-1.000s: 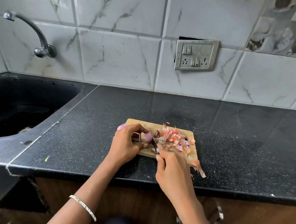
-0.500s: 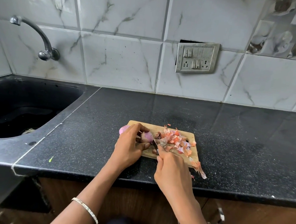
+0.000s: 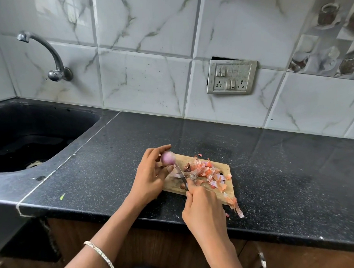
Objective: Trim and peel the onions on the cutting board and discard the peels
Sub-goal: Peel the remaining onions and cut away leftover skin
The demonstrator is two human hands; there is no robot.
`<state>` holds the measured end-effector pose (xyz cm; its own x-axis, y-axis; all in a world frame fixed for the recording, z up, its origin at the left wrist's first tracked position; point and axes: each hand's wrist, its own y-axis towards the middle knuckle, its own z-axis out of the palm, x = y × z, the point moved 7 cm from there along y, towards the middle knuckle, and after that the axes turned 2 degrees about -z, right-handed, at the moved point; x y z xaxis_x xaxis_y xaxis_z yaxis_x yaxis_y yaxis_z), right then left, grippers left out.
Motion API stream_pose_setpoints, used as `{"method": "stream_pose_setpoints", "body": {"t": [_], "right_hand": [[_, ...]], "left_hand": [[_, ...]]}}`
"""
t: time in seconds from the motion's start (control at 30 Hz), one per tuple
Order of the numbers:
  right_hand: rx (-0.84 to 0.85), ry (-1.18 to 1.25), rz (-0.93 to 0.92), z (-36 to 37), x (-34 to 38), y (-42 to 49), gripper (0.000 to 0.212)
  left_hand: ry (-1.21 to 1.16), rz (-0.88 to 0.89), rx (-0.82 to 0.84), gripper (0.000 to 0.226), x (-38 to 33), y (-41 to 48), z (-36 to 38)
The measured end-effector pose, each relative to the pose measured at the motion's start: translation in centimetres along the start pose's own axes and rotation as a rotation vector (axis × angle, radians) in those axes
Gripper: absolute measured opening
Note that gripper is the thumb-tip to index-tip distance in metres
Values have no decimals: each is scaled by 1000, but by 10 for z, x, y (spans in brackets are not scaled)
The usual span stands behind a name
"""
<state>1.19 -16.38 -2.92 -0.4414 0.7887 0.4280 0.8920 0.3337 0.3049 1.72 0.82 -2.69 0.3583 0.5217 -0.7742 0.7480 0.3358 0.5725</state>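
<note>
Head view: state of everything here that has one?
Small purple onion, looks peeled, pinched in left hand at the board's left end.
Small steel knife, gripped in right hand, tip at the onion.
Rectangular wooden cutting board, flat on black counter, strewn with peels.
Pink-orange onion peels, heaped on the board; a few spilled onto the counter at its near right corner.
Curved metal tap, no water visible.

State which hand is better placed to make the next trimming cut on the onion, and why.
Right, probably. The right hand grips the knife, its blade tip by the onion; the left hand is busy pinching that onion at the cutting board's left end.
</note>
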Motion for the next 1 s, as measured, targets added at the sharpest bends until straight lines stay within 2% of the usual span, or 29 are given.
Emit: {"method": "stream_pose_setpoints", "body": {"t": [0.2,0.4,0.57,0.73,0.9,1.0], "right_hand": [[-37,18,-20,-4,-1,1,45],[-164,30,9,-43,-29,19,39],[-112,44,97,-50,-69,47,29],[-259,-86,140,-57,-95,67,25],[-200,-230,152,-36,-109,78,33],[-238,-298,175,-34,-107,78,29]], "left_hand": [[-351,-176,103,39,2,-6,10],[-421,-198,154,43,-3,8,25],[-512,-257,225,37,3,22,38],[-419,-214,246,38,3,30,39],[-358,-178,219,39,8,26,40],[-395,-214,253,38,11,25,43]]}}
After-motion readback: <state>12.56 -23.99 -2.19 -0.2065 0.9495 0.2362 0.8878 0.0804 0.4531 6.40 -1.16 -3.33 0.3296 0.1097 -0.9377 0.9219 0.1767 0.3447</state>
